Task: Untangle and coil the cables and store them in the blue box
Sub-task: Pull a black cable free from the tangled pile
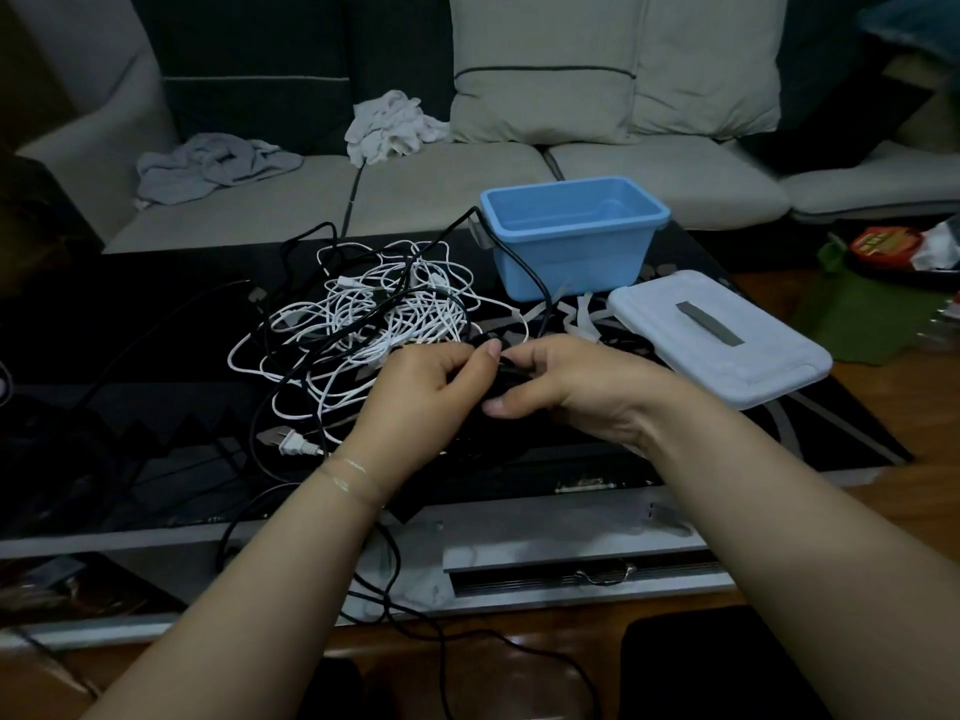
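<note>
L hand (421, 392) & R hand (566, 387) meet low over bench (675, 449), fingers curled, both grips clamped on black cable (511, 367) beside tangle (379, 314); blue box (571, 236) behind.

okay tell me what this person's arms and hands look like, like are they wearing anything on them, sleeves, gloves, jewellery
Both forearms are bare as far as the frame shows: no sleeves and no gloves. The left hand has a thin, pale bracelet looped around its wrist, seemingly in two strands. The right hand and its wrist carry no watch or band. No rings show on the visible fingers, and the nails look short and unpainted in this dim light.
</note>
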The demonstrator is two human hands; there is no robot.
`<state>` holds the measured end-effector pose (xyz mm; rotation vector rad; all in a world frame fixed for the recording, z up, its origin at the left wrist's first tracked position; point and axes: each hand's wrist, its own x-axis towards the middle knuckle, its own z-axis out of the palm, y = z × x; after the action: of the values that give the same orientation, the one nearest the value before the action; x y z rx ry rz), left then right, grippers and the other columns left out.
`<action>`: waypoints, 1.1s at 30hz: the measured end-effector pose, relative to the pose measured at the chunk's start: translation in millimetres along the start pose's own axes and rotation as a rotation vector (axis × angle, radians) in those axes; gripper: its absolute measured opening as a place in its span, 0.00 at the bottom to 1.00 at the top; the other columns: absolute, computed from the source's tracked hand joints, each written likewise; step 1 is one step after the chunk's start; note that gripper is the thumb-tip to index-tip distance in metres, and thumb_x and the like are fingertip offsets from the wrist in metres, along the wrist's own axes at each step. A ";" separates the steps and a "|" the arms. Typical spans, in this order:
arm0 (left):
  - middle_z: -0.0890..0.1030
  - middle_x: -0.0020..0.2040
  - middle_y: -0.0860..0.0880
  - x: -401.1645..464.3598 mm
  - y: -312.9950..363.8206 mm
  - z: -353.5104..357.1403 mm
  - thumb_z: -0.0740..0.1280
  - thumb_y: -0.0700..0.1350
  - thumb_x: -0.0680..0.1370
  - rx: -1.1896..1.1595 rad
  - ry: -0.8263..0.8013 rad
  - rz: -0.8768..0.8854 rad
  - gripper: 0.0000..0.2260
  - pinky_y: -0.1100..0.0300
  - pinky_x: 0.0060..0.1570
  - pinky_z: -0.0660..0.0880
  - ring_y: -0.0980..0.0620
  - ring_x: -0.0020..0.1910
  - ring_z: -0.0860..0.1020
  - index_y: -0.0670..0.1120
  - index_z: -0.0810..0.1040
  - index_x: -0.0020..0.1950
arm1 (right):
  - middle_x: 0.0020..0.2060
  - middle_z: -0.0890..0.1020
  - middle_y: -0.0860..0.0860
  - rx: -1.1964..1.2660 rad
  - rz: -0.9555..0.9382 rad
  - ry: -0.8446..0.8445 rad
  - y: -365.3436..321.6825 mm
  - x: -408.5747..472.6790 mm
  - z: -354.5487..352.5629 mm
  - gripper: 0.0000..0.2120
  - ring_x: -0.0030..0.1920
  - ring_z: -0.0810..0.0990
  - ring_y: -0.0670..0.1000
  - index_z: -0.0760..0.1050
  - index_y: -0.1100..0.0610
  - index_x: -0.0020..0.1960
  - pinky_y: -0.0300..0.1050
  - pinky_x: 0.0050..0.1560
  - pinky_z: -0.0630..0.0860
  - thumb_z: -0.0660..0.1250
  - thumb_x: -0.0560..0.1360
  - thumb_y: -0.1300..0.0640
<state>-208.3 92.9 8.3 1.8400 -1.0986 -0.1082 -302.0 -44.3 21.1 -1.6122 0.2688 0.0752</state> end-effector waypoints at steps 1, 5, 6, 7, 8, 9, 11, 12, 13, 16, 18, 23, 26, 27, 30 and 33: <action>0.64 0.24 0.49 -0.9 -0.3 -0.3 0.62 0.56 0.77 0.014 -0.005 0.029 0.23 0.55 0.28 0.60 0.56 0.25 0.62 0.43 0.66 0.27 | 0.46 0.81 0.59 0.037 0.006 -0.053 -0.1 -2.1 -5.0 0.10 0.48 0.79 0.54 0.79 0.66 0.53 0.46 0.54 0.75 0.68 0.72 0.67; 0.62 0.21 0.53 -4.5 -1.3 -0.1 0.59 0.59 0.76 0.090 -0.004 0.143 0.22 0.56 0.25 0.59 0.55 0.23 0.61 0.47 0.64 0.26 | 0.43 0.80 0.55 0.248 0.065 -0.128 0.9 -5.5 -22.3 0.15 0.44 0.78 0.51 0.81 0.55 0.48 0.47 0.49 0.73 0.62 0.75 0.46; 0.61 0.21 0.53 -6.0 -1.0 1.3 0.58 0.59 0.76 0.133 -0.008 0.182 0.22 0.58 0.25 0.58 0.55 0.22 0.61 0.49 0.64 0.26 | 0.39 0.80 0.54 0.241 0.091 -0.100 2.3 -3.5 -22.4 0.16 0.40 0.78 0.49 0.80 0.55 0.45 0.45 0.45 0.73 0.60 0.76 0.45; 0.61 0.20 0.53 -7.8 -0.4 3.7 0.58 0.58 0.77 0.183 -0.014 0.221 0.21 0.59 0.24 0.58 0.55 0.21 0.61 0.51 0.64 0.27 | 0.35 0.79 0.52 0.210 0.105 -0.055 5.1 -0.4 -21.9 0.16 0.36 0.76 0.48 0.79 0.55 0.41 0.43 0.41 0.72 0.59 0.78 0.46; 0.61 0.20 0.53 -9.5 0.2 6.2 0.58 0.57 0.77 0.240 -0.022 0.260 0.20 0.60 0.25 0.58 0.55 0.21 0.61 0.51 0.65 0.27 | 0.32 0.78 0.50 0.166 0.109 -0.004 6.7 2.0 -18.1 0.15 0.34 0.75 0.47 0.78 0.55 0.39 0.41 0.37 0.71 0.60 0.79 0.49; 0.62 0.20 0.52 -11.2 0.3 8.8 0.58 0.57 0.77 0.301 -0.029 0.299 0.19 0.60 0.25 0.59 0.55 0.21 0.62 0.51 0.68 0.28 | 0.31 0.78 0.50 0.118 0.105 0.034 8.8 4.6 -14.3 0.13 0.34 0.75 0.47 0.78 0.55 0.40 0.40 0.35 0.72 0.61 0.80 0.54; 0.66 0.20 0.51 -14.2 -0.2 14.1 0.59 0.55 0.78 0.409 -0.039 0.381 0.18 0.61 0.24 0.60 0.51 0.20 0.65 0.49 0.73 0.30 | 0.37 0.82 0.54 0.065 0.100 0.042 12.2 9.3 -8.3 0.10 0.38 0.79 0.49 0.81 0.58 0.44 0.38 0.36 0.76 0.61 0.76 0.66; 0.68 0.20 0.50 -15.4 -0.4 16.8 0.59 0.54 0.77 0.448 -0.040 0.420 0.18 0.62 0.24 0.59 0.49 0.20 0.67 0.48 0.75 0.31 | 0.39 0.82 0.57 0.064 0.115 0.029 13.5 10.6 -7.2 0.10 0.40 0.80 0.52 0.81 0.60 0.46 0.39 0.39 0.77 0.62 0.74 0.68; 0.70 0.21 0.49 -16.5 -0.3 19.4 0.60 0.54 0.77 0.475 -0.042 0.446 0.17 0.63 0.24 0.58 0.47 0.20 0.69 0.47 0.77 0.32 | 0.41 0.82 0.58 0.075 0.131 0.019 14.3 11.0 -7.3 0.10 0.41 0.80 0.53 0.82 0.61 0.47 0.41 0.42 0.77 0.63 0.72 0.69; 0.72 0.22 0.48 -17.0 -0.5 22.8 0.59 0.53 0.77 0.505 -0.033 0.465 0.18 0.62 0.24 0.60 0.46 0.21 0.71 0.46 0.74 0.31 | 0.41 0.82 0.55 0.122 0.102 0.069 14.4 14.0 -6.4 0.13 0.41 0.81 0.48 0.79 0.64 0.54 0.35 0.42 0.78 0.63 0.73 0.71; 0.73 0.23 0.47 -14.6 -1.0 20.8 0.59 0.53 0.78 0.505 -0.012 0.463 0.18 0.60 0.23 0.61 0.44 0.22 0.72 0.46 0.72 0.31 | 0.41 0.82 0.51 0.095 -0.007 0.158 13.2 16.1 -2.2 0.14 0.42 0.80 0.43 0.77 0.65 0.59 0.30 0.44 0.76 0.64 0.74 0.70; 0.75 0.25 0.47 -12.6 0.8 16.9 0.58 0.51 0.79 0.563 0.009 0.514 0.17 0.57 0.22 0.65 0.42 0.22 0.73 0.44 0.74 0.35 | 0.30 0.82 0.43 0.054 -0.136 0.201 11.2 17.1 3.2 0.08 0.35 0.79 0.39 0.80 0.63 0.53 0.29 0.41 0.74 0.65 0.75 0.68; 0.76 0.27 0.47 -14.3 2.5 16.6 0.58 0.50 0.79 0.600 0.020 0.549 0.15 0.57 0.22 0.65 0.41 0.23 0.74 0.43 0.76 0.39 | 0.30 0.81 0.46 0.097 -0.150 0.222 9.1 14.2 3.8 0.08 0.33 0.79 0.40 0.79 0.58 0.45 0.31 0.38 0.75 0.66 0.74 0.69; 0.76 0.27 0.47 -14.4 1.9 15.2 0.58 0.50 0.79 0.604 0.028 0.549 0.15 0.58 0.23 0.64 0.42 0.23 0.74 0.43 0.76 0.40 | 0.31 0.81 0.48 0.117 -0.159 0.240 9.1 14.1 5.3 0.08 0.32 0.79 0.40 0.78 0.57 0.45 0.31 0.38 0.75 0.66 0.74 0.69; 0.79 0.29 0.49 -17.4 2.5 11.8 0.58 0.55 0.78 0.521 0.029 0.445 0.12 0.58 0.24 0.68 0.43 0.26 0.78 0.47 0.73 0.46 | 0.33 0.81 0.50 0.174 -0.172 0.290 12.2 15.2 12.1 0.12 0.33 0.80 0.44 0.77 0.55 0.48 0.34 0.38 0.76 0.65 0.74 0.71; 0.84 0.38 0.54 -22.6 4.3 11.2 0.56 0.61 0.74 0.389 0.055 0.270 0.14 0.51 0.31 0.75 0.44 0.34 0.81 0.53 0.63 0.51 | 0.36 0.82 0.53 0.223 -0.183 0.332 17.5 19.0 19.2 0.15 0.39 0.80 0.49 0.77 0.54 0.48 0.40 0.44 0.77 0.62 0.74 0.73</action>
<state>-229.9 100.9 -2.7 1.9942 -1.3900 0.3336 -285.2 -28.3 -1.2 -1.4151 0.3701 -0.3551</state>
